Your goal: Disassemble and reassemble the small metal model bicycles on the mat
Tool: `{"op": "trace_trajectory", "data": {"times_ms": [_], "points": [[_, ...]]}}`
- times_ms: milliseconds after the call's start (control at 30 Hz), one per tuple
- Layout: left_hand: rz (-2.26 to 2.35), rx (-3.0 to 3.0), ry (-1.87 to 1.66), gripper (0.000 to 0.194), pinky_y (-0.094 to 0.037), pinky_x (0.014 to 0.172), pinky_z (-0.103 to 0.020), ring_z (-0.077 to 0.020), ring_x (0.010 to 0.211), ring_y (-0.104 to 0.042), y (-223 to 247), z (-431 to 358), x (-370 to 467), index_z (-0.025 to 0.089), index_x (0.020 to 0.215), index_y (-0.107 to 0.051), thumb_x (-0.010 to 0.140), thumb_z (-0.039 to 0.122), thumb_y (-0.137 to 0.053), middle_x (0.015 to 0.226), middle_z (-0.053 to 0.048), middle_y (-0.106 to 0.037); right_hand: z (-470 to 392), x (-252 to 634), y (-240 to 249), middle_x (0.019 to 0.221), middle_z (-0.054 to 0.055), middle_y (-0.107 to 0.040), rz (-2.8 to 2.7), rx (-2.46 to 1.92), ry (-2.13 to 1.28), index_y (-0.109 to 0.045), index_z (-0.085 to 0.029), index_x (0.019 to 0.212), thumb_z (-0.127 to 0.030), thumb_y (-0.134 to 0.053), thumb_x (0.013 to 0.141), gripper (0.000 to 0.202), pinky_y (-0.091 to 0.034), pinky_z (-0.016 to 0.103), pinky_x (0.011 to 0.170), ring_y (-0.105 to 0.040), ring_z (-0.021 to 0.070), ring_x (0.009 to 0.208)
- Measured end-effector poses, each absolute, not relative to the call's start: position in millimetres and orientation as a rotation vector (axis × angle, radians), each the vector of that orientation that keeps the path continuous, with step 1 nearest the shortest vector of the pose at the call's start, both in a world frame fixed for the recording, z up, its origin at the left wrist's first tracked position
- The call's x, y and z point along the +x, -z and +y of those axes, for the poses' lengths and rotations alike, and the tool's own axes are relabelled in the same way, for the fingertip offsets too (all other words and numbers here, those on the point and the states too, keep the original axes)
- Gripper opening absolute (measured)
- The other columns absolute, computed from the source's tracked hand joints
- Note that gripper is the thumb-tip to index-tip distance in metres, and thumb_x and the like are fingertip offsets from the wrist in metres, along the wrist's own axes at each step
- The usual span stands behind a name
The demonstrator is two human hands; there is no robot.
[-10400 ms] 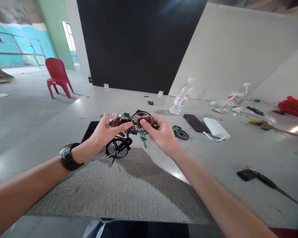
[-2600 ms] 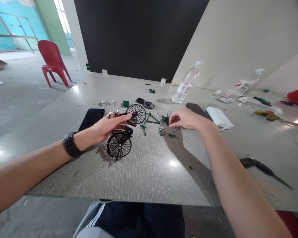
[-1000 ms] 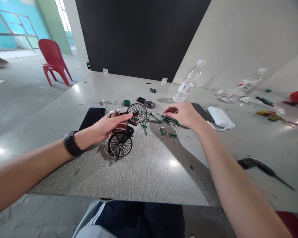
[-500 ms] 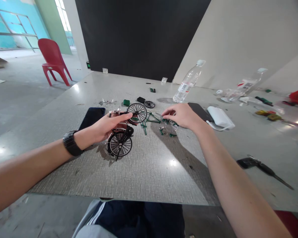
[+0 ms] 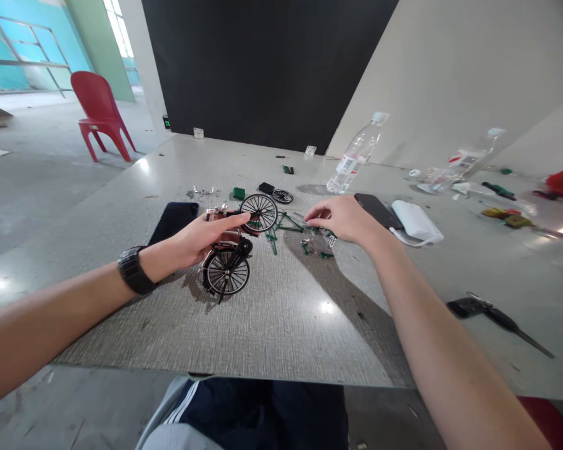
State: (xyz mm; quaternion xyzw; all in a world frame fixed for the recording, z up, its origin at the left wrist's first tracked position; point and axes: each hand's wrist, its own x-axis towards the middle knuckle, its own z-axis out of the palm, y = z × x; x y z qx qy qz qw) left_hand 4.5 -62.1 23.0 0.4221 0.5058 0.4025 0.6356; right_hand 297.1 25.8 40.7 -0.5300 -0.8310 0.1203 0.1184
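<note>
A small black model bicycle (image 5: 228,272) with two spoked wheels is held by my left hand (image 5: 211,232), the thumb lying against the front wheel. Its rear wheel is low, near the tabletop. My right hand (image 5: 340,217) is over small green frame parts (image 5: 288,222), fingers curved down; whether its fingertips pinch a small part is too small to tell. Between the hands lie more green pieces (image 5: 273,240) and small silver and green bits (image 5: 316,250). Behind them are a loose spoked wheel (image 5: 282,197), a black piece (image 5: 266,187) and a green block (image 5: 239,194).
A dark phone (image 5: 174,220) lies beside my left hand. Right of my right hand are another phone (image 5: 378,211) and a white power bank (image 5: 415,222). A plastic bottle (image 5: 356,156) stands behind. A black screwdriver-like tool (image 5: 502,320) lies at the right.
</note>
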Motion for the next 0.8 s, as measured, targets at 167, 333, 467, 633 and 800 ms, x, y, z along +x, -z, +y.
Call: {"op": "trace_trajectory", "data": {"times_ms": [167, 333, 467, 633, 800], "points": [[1.149, 0.968, -0.921, 0.021, -0.052, 0.056, -0.022, -0.0147, 0.066, -0.069, -22, -62, 4, 0.016, 0.092, -0.076, 0.090, 0.037, -0.075, 0.084, -0.010, -0.078, 24, 298, -43, 0.085, 0.006, -0.078, -2.424, -1.559, -0.326, -0.082, -0.026, 0.087, -0.032, -0.071, 0.086, 0.012, -0.052, 0.038, 0.072, -0.069, 0.0211, 0.076], [1.166, 0.983, -0.921, 0.023, -0.053, 0.058, -0.023, -0.0155, 0.067, -0.069, -21, -61, 4, 0.016, 0.093, -0.074, 0.088, 0.039, -0.076, 0.085, -0.010, -0.078, 24, 298, -43, 0.084, 0.006, -0.077, -2.412, -1.541, -0.290, -0.081, -0.024, 0.087, -0.035, -0.070, 0.086, 0.015, -0.052, 0.038, 0.073, -0.069, 0.0214, 0.076], [1.181, 1.007, -0.908, 0.025, -0.055, 0.062, -0.024, -0.0166, 0.070, -0.071, -20, -61, 4, 0.017, 0.097, -0.075, 0.089, 0.040, -0.075, 0.086, -0.010, -0.078, 24, 297, -43, 0.082, 0.006, -0.077, -2.430, -1.522, -0.302, -0.080, -0.024, 0.086, -0.033, -0.070, 0.086, 0.013, -0.052, 0.037, 0.073, -0.069, 0.0206, 0.075], [1.182, 1.007, -0.912, 0.027, -0.055, 0.063, -0.026, -0.0169, 0.069, -0.070, -21, -62, 4, 0.016, 0.097, -0.075, 0.088, 0.042, -0.076, 0.085, -0.011, -0.079, 23, 291, -42, 0.089, 0.007, -0.078, -2.451, -1.515, -0.331, -0.079, -0.023, 0.089, -0.031, -0.069, 0.087, 0.013, -0.053, 0.038, 0.074, -0.070, 0.0214, 0.079], [1.162, 0.983, -0.909, 0.024, -0.055, 0.062, -0.026, -0.0173, 0.070, -0.070, -21, -62, 3, 0.017, 0.098, -0.077, 0.088, 0.040, -0.076, 0.086, -0.011, -0.079, 20, 286, -39, 0.099, 0.008, -0.080, -2.457, -1.523, -0.305, -0.081, -0.024, 0.103, -0.030, -0.063, 0.092, 0.022, -0.054, 0.039, 0.078, -0.071, 0.0231, 0.086]]}}
